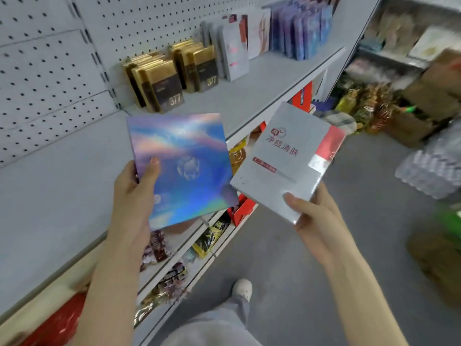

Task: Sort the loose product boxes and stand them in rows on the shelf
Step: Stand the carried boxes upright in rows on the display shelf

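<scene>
My left hand grips a shiny holographic blue box by its lower left edge, thumb on its face, above the front edge of the grey shelf. My right hand holds a silver-grey box with red lettering and a red side by its near corner, out over the aisle. On the shelf stand rows of gold-and-black boxes, a second gold-and-black row, grey-white boxes and purple-blue boxes.
A pegboard back wall rises behind the shelf. Lower shelves hold packets and red boxes. Cardboard boxes, wrapped bottles and other goods crowd the floor at right. My foot stands on the grey floor.
</scene>
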Motion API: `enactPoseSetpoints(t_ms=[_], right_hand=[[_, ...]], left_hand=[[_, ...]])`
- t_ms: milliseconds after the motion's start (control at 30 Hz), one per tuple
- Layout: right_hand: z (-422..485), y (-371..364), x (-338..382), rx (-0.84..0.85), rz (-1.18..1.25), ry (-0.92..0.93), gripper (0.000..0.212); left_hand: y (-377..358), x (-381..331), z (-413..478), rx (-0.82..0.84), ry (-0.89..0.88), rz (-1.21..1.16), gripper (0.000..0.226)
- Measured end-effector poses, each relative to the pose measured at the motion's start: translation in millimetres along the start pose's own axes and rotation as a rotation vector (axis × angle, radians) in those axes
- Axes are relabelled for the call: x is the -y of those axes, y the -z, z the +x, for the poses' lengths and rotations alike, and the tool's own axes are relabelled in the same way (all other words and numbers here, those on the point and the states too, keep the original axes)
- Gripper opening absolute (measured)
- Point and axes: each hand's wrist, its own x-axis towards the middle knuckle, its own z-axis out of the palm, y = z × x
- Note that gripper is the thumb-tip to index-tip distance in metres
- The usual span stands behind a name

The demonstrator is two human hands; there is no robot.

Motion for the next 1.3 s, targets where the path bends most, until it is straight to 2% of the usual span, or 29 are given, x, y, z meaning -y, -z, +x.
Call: enactPoseSetpoints(t_ms=[133,200,367,667,767,967,1067,1233,1300], right_hand=[[73,33,45,-0.052,-0.057,-0.014,0.027],[106,51,65,-0.064,-0.106,-0.021,0.022],[193,87,91,-0.036,-0.15,-0.036,0.029],[365,156,137,0.164,-0.234,-0.132,0.031],[418,169,164,0.219,-0.266,-0.153,0.028],[500,148,188,0.409,-0.327,-0.147,0.027],[537,134,191,0.503,-0.419,-0.147,0.024],[597,111,188,0.565,-0.506,-0.133,0.027],[619,97,181,0.598,-0.511,-0.12,0.028]], left_hand=[[-74,0,39,-0.043,0.042,0.008,0.013],[-105,-1,57,-0.064,0.063,0.016,0.017],[-173,-1,84,-0.138,0.101,0.01,0.014],[-297,22,123,-0.448,0.191,-0.055,0.018],[-345,15,133,-0.473,0.205,-0.085,0.016],[-387,22,146,-0.559,0.217,-0.066,0.013],[-402,28,162,-0.613,0.219,-0.078,0.019],[-409,35,201,-0.717,0.192,-0.118,0.015],[-407,38,214,-0.745,0.176,-0.156,0.021]])
